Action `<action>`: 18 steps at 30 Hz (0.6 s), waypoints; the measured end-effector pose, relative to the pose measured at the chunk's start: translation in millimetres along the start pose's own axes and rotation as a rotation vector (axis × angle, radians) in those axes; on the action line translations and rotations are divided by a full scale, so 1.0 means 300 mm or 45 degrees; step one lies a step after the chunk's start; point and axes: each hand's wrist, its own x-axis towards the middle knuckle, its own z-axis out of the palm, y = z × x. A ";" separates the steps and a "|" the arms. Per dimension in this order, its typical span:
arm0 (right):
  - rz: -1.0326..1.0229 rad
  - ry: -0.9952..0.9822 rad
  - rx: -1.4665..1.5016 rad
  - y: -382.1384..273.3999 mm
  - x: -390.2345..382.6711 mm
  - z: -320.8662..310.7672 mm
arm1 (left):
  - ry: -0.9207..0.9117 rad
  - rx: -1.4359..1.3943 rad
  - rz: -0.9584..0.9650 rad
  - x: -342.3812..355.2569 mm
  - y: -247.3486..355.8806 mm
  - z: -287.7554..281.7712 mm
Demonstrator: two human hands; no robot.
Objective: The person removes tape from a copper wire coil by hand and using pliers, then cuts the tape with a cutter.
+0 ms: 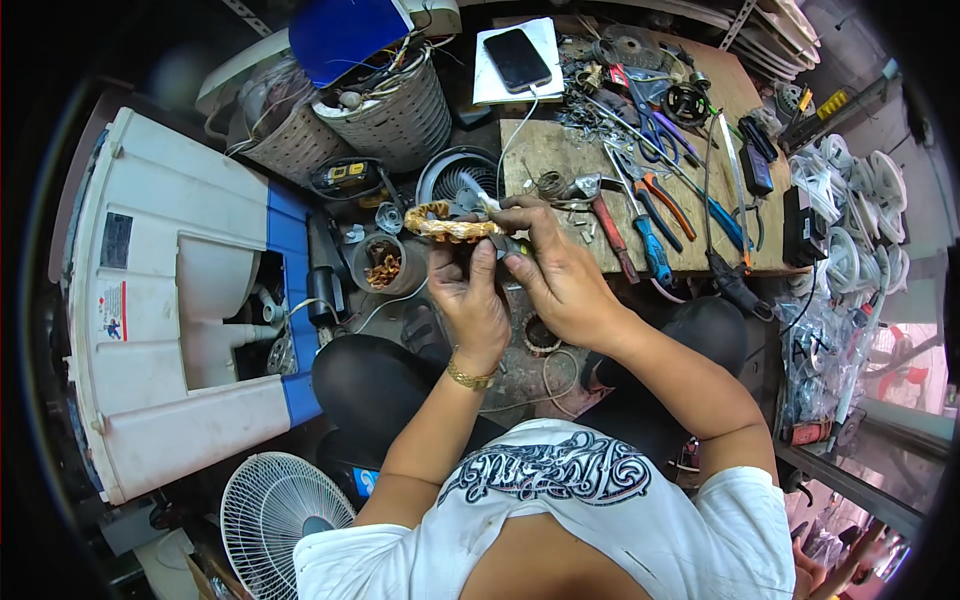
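Above my knees, my left hand [468, 305] is closed on a motor stator [447, 229], a ring with copper-coloured windings. It is held tilted, with the thumb in front and the other fingers partly hidden behind it. My right hand [565, 265] meets its right side, index finger at the top and thumb below. Pinched in the right hand is a small dark object with a yellow-green part [517, 247]; most of it is covered, so its kind is unclear. A clear tub [407, 270] of copper-coloured scraps stands just left of my hands.
Pliers [668, 205], screwdrivers and scissors lie on the wooden board [540, 145] at right, near a phone [517, 58]. A white-and-blue appliance casing [140, 230] fills the left. Wicker baskets [400, 120] stand behind; a fan grille [275, 520] is at lower left. Another ring [542, 335] lies on the floor.
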 end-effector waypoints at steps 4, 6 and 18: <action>0.024 0.087 0.181 0.006 0.024 0.017 | 0.026 0.137 0.157 -0.024 -0.026 0.032; 0.090 -0.049 0.360 0.012 0.048 -0.016 | 0.037 0.042 0.056 -0.002 -0.006 0.031; -0.055 0.016 -0.101 0.098 0.039 -0.051 | -0.102 -0.677 -0.714 0.063 0.030 -0.033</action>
